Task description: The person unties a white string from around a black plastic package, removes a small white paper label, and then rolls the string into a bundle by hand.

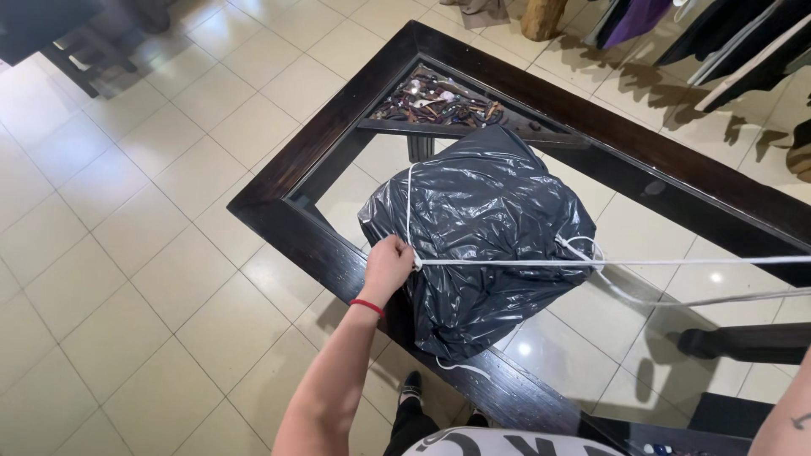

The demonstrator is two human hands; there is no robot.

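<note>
A bundle wrapped in a black plastic bag (481, 245) sat on the dark-framed glass table (312, 228). The person's left hand (388, 266) was closed on the white cord (507, 262), pinning its crossing against the bundle while the cord ran taut rightward. The right hand was out of view.

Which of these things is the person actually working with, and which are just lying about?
In use:
- left hand, gripping the cord
- white cord, pulled taut
- black plastic-wrapped bundle

Lying about:
- glass-topped table under the bundle
- trinkets beneath the glass
- hanging clothes
</note>
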